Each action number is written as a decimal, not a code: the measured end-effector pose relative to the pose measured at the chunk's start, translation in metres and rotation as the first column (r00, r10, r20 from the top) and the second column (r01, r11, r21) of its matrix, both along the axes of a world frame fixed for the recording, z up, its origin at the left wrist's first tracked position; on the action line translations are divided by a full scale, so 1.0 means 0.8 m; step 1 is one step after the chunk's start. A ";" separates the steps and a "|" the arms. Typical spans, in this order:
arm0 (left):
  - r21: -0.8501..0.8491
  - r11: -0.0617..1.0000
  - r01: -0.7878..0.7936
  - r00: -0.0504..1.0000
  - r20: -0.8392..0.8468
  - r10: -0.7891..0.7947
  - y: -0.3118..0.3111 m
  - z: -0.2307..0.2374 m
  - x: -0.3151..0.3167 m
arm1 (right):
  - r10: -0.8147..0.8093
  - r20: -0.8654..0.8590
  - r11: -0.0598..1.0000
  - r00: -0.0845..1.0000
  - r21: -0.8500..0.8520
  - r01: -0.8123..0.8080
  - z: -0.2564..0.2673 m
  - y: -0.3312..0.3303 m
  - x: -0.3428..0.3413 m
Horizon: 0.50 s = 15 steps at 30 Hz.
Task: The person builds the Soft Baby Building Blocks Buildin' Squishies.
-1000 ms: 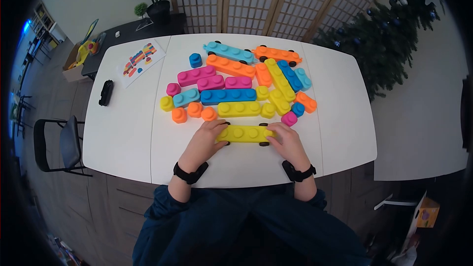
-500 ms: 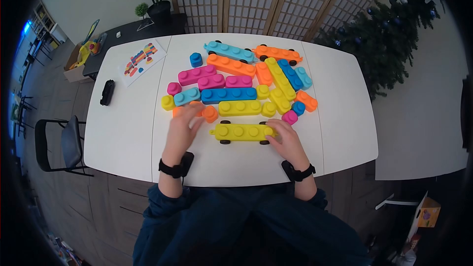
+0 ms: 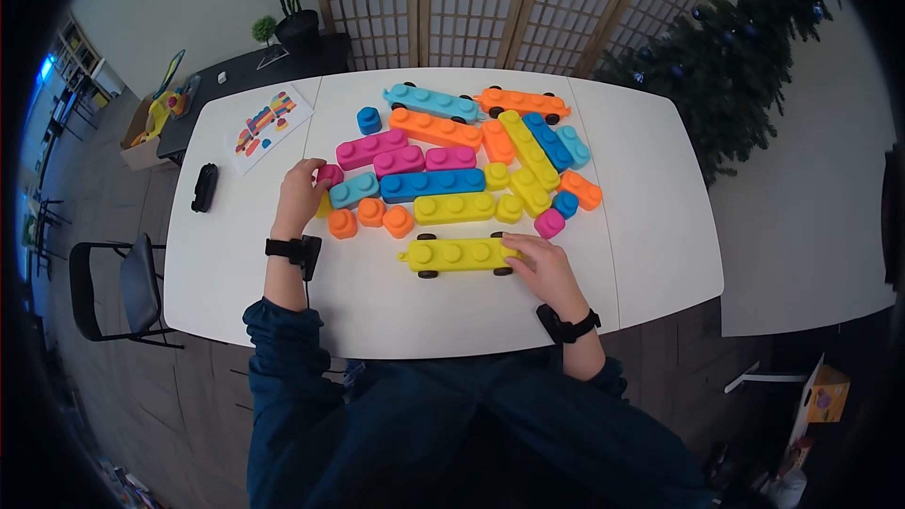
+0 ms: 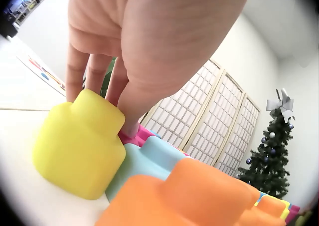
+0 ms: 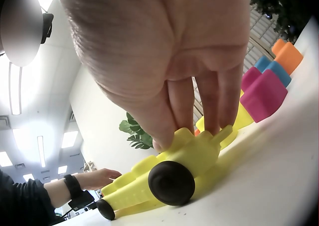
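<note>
A yellow wheeled base (image 3: 456, 254) with black wheels stands near the front of the table. My right hand (image 3: 551, 275) grips its right end between thumb and fingers; in the right wrist view the hand (image 5: 174, 51) is over that end, beside a black wheel (image 5: 171, 183). At the left of the blocks, my left hand (image 3: 300, 198) has thumb and fingers around a small magenta block (image 3: 330, 174). In the left wrist view the hand (image 4: 144, 41) reaches past a yellow block (image 4: 79, 144) and mostly hides the magenta one (image 4: 137, 136).
Magenta, blue, orange and yellow blocks, such as a long blue one (image 3: 433, 185), lie behind the base. Blue (image 3: 429, 101) and orange (image 3: 523, 104) wheeled bases stand at the back. A picture sheet (image 3: 271, 126) and a black object (image 3: 205, 188) are at the left.
My left hand has let go of the yellow base's left end, moved left and back over the orange blocks, and closed around the small magenta block. My right hand has stayed on the base.
</note>
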<state>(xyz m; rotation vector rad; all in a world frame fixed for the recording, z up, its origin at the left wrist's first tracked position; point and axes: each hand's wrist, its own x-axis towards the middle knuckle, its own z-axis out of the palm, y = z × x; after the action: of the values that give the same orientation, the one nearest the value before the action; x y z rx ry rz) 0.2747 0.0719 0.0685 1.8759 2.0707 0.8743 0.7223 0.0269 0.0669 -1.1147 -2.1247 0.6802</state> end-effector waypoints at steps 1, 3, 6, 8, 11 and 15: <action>-0.026 1.000 -0.002 1.000 -0.004 0.002 0.001 0.002 0.001 | 0.003 -0.002 1.000 1.000 -0.010 -0.003 -0.001 0.000 0.000; 0.026 0.999 -0.021 0.997 -0.068 0.022 -0.001 0.004 0.003 | 0.006 -0.003 1.000 1.000 -0.019 -0.007 -0.001 0.001 0.001; 0.195 0.981 -0.018 0.986 -0.161 0.050 -0.015 0.028 0.023 | 0.008 -0.005 1.000 1.000 -0.019 -0.008 -0.002 0.001 0.002; 0.306 0.952 0.001 0.980 -0.191 0.060 -0.031 0.049 0.045 | 0.010 -0.002 1.000 1.000 -0.022 -0.010 -0.004 0.002 0.003; 0.242 0.970 0.007 0.998 0.064 -0.023 -0.059 0.069 0.080 | 0.009 -0.018 0.999 1.000 -0.030 -0.010 -0.001 0.001 0.002; 0.125 0.947 0.295 0.902 0.291 -0.319 -0.087 0.065 0.122 | 0.005 -0.028 0.999 1.000 -0.037 -0.006 0.000 0.001 0.002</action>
<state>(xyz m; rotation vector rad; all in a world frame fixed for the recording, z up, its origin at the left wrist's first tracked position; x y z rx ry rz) 0.3723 0.0020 0.1207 1.8918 1.5273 1.0946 0.7239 0.0276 0.0671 -1.1132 -2.0998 0.7365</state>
